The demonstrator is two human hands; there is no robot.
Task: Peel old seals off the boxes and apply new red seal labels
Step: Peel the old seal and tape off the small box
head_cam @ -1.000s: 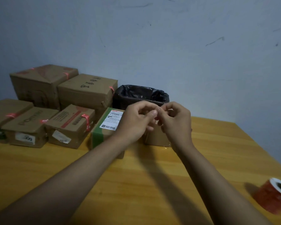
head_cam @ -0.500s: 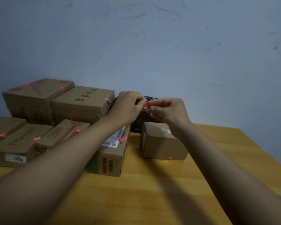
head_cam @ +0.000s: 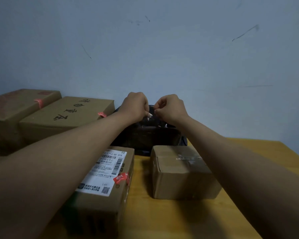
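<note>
My left hand (head_cam: 135,106) and my right hand (head_cam: 171,109) are held close together above the black-lined bin (head_cam: 145,135), fingertips pinched and nearly touching. No red scrap shows between them. In front of the bin lies a plain cardboard box (head_cam: 179,171) with only a strip of clear tape on top. Beside it on the left, a box with a white shipping label (head_cam: 109,169) carries a red seal (head_cam: 121,177) over its top edge.
Two larger boxes (head_cam: 67,114) (head_cam: 16,104) stand at the back left, each with a red seal on an edge. The wooden table (head_cam: 162,218) ends at the right. A blue-grey wall rises right behind the bin.
Both hands rose from the plain box and moved back over the bin. The red scrap seen between the fingers half a second ago no longer shows. The view tilted upward.
</note>
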